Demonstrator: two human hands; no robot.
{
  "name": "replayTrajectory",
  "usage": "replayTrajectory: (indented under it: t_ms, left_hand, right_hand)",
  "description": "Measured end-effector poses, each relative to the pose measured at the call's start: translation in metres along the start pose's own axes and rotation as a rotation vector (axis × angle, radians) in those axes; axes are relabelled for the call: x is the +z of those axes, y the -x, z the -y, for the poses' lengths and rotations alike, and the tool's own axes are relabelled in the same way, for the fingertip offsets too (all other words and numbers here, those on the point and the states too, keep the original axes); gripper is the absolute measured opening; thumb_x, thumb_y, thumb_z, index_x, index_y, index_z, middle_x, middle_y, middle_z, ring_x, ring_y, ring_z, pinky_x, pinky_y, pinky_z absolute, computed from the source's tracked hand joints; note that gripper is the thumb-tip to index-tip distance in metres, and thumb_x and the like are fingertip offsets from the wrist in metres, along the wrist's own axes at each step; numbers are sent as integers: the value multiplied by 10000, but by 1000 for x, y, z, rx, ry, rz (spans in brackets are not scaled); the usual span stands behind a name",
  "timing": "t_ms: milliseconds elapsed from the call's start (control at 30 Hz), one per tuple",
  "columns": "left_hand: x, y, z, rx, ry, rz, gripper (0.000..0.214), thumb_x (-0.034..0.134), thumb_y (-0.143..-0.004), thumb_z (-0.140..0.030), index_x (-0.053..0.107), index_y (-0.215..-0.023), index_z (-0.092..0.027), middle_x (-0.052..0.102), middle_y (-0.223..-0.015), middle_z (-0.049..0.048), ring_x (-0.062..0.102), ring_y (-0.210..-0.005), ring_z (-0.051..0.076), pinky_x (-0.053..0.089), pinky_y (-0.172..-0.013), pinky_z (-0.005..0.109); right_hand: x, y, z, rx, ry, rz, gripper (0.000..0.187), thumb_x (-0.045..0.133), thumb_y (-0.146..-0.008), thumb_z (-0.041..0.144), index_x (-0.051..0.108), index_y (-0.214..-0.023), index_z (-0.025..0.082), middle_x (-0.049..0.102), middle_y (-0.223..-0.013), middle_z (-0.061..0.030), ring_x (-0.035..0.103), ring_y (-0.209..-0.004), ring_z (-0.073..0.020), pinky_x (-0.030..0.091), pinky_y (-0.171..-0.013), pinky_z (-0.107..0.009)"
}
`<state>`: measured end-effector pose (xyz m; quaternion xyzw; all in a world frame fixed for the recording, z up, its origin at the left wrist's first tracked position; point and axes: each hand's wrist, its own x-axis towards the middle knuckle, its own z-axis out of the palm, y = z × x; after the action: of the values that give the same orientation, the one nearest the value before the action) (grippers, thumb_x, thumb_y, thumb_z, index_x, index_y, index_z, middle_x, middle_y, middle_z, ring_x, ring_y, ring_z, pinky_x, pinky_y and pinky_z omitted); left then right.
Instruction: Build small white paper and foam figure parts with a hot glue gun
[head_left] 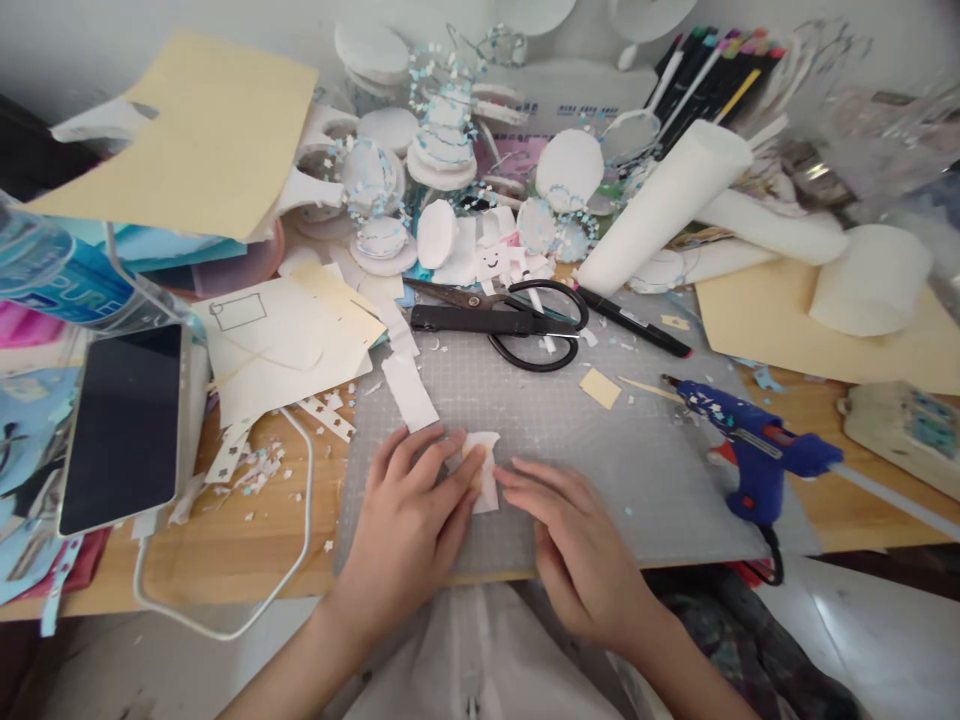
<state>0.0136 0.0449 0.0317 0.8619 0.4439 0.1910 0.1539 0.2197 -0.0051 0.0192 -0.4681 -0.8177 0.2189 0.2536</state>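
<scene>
A small white piece of paper [487, 490] lies on the grey cutting mat [600, 490] near its front edge. My left hand [416, 495] rests on this paper, its fingers stretched out and the index fingertip pressing on it. Just right of the paper is my right hand [574, 535], fingers extended and holding nothing, fingertips close to the paper's edge. Beyond my left fingers lies a white paper strip [410, 390]. Black-handled scissors [536, 355] and a black-handled cutter [472, 320] lie together farther back. A small cream paper rectangle [600, 388] is right of them.
A blue glue gun [757, 440] lies at the right, beside a black marker [637, 325]. White paper rolls [667, 205] and star-decorated white pieces [442, 150] crowd the back. At the left are a phone [124, 430], a white cable [310, 480], a bottle [82, 270] and paper scraps [259, 470].
</scene>
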Motion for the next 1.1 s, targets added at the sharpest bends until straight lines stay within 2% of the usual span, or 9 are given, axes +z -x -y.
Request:
replayTrajectory:
  t_ms: [167,333,433,533,833,1100]
  left_hand:
    - [0,1,2,-5,16,-7,347,532,-932,-175,615,-1261,-247,624,-1265,66,478,-1236,268,358,-1070,521]
    - [0,1,3,-13,25,-2,348,531,-934,-171,616,-1259,-258,625,-1263,62,480,-1234,262,359,-1068,518]
    - [0,0,3,-17,26,-5,343,537,-932,-179,618,-1257,-258,626,-1263,65,482,-1232,264,364,-1062,516]
    - [1,0,2,-19,26,-6,350,539,-930,-175,614,-1261,-259,626,-1264,66,482,-1234,265,364,-1063,517]
    - [1,1,0,-36,24,12,358,526,-933,-165,592,-1274,-248,620,-1284,54,470,-1243,256,336,-1083,509]
    - [0,0,0,-57,46,22,265,537,-942,-215,599,-1199,-210,642,-1264,53,478,-1232,259,320,-1087,499]
  right_hand:
    - [1,-3,3,-48,47,-19,408,387,-775,17,494,-1141,165,574,-1361,-120,421,-1334,-273,425,-1002,-508]
    - [2,-4,3,-57,66,-32,357,395,-778,24,510,-1076,182,615,-1307,-113,471,-1288,-264,433,-994,-504]
    - [1,-5,3,-63,68,-36,360,401,-777,27,503,-1092,169,593,-1336,-125,438,-1323,-266,416,-1020,-508]
    - [-1,-7,4,-63,102,18,392,405,-765,26,508,-1119,157,537,-1408,-128,389,-1372,-272,394,-1048,-518]
    - [-5,-10,6,-77,91,114,352,412,-754,35,522,-1069,147,517,-1428,-136,375,-1382,-281,346,-1088,-532]
    - [-8,-14,0,22,19,-3,324,382,-824,-4,481,-1063,190,539,-1389,-117,406,-1349,-251,417,-1041,-508]
